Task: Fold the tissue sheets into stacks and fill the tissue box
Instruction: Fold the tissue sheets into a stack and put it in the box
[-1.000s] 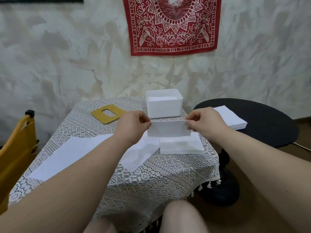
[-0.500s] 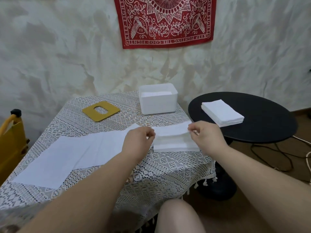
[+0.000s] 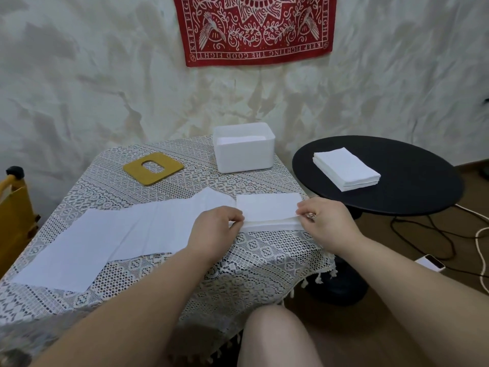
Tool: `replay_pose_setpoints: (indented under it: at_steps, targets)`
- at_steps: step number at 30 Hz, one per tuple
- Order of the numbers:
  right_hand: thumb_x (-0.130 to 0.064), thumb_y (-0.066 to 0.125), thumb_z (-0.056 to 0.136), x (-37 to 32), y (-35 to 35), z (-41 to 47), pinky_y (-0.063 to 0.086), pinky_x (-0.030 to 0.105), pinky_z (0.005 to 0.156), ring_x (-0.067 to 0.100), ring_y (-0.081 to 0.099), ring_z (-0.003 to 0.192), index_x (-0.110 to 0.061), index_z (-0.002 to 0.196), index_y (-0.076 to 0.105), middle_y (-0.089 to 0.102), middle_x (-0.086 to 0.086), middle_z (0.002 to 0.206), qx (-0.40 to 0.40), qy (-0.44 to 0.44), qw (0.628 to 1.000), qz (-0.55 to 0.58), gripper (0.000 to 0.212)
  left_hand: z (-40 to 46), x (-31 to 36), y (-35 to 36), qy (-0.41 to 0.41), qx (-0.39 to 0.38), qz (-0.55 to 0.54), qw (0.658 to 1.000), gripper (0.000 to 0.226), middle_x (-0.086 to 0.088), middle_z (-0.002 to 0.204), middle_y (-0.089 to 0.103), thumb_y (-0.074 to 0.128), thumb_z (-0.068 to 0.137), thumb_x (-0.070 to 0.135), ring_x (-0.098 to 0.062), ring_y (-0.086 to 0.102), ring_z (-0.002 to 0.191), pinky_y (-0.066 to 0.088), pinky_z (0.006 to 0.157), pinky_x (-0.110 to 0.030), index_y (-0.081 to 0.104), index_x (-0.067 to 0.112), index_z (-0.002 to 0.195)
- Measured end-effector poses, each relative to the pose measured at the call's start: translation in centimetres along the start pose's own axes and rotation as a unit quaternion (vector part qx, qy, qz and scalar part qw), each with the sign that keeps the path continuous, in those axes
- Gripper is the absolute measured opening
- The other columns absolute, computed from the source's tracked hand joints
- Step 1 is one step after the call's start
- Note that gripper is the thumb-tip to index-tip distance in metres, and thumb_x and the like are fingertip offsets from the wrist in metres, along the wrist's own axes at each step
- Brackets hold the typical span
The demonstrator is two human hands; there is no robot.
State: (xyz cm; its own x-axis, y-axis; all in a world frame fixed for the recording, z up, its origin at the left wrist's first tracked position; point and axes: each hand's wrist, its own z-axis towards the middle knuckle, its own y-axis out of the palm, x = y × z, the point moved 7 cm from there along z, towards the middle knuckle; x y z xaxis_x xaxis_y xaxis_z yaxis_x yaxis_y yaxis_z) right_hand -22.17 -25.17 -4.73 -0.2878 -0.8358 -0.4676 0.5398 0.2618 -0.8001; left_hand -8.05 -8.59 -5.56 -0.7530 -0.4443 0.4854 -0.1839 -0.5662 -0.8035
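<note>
1. Behind everything, a crumpled pale wall (image 3: 79,83) is seen, with a red printed cloth (image 3: 254,27) hung on it; below stands a table covered by a lace tablecloth (image 3: 254,250).
2. At the near right part of this table, a folded tissue stack (image 3: 267,213) is laid, and it is held at both short ends. The left hand (image 3: 215,226) has its fingers curled and pinched on the left end, and the right hand (image 3: 324,219) pinches the right end, where the top sheet is a little raised.
3. It is judged that the ends are held in this way so that the top sheet is kept square over the layers below while it is pressed down.
4. Long unfolded tissue sheets (image 3: 111,239) are spread flat on the left side of the table, touching the stack, probably waiting to be folded.
5. The open white tissue box (image 3: 243,152) is placed at the far edge, with some tissue already seen inside; its yellow lid (image 3: 153,168) with a slot is put aside to the left.
6. On the round black side table (image 3: 412,186), another finished stack (image 3: 346,168) is kept, well apart from the box.
7. Nothing is seen between the hands and the box. A yellow chair (image 3: 14,207) stands at the left edge, and cables (image 3: 434,234) and a phone (image 3: 430,263) lie on the floor.
</note>
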Motion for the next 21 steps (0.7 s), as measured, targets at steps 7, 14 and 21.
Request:
replay_pose_setpoints:
  at_steps: [7,14,21]
  targets:
    - [-0.012,0.064,0.085,0.36,0.39,-0.25,0.046,0.033,0.091,0.02,0.062,0.102,-0.009,0.095,0.075,0.069,0.003,0.107,-0.01,-0.012,1.0,-0.012,0.015,-0.42,-0.13,0.26,0.004,-0.011,0.003,1.0,0.016,0.009,0.115,0.067,0.062,0.09,0.022,-0.008,0.062,0.098,0.043,0.087,-0.016,0.073,0.017,0.101]
    - [-0.013,0.066,0.084,0.26,0.31,-0.6,0.05,0.038,0.086,0.021,0.064,0.096,-0.01,0.091,0.076,0.07,0.003,0.102,-0.005,-0.024,1.0,-0.014,0.012,-0.68,-0.26,0.5,0.013,-0.007,-0.002,1.0,0.017,0.009,0.114,0.067,0.067,0.086,0.026,-0.007,0.061,0.1,0.047,0.093,-0.024,0.072,0.017,0.1]
    - [-0.023,0.065,0.086,0.95,0.44,-0.98,0.04,0.025,0.094,0.014,0.057,0.112,-0.013,0.098,0.074,0.064,-0.002,0.119,-0.028,0.008,0.999,-0.012,0.018,-0.86,-0.35,0.47,0.007,0.001,0.006,1.0,0.024,0.009,0.116,0.065,0.069,0.084,0.031,-0.007,0.061,0.1,0.047,0.091,-0.023,0.071,0.02,0.105]
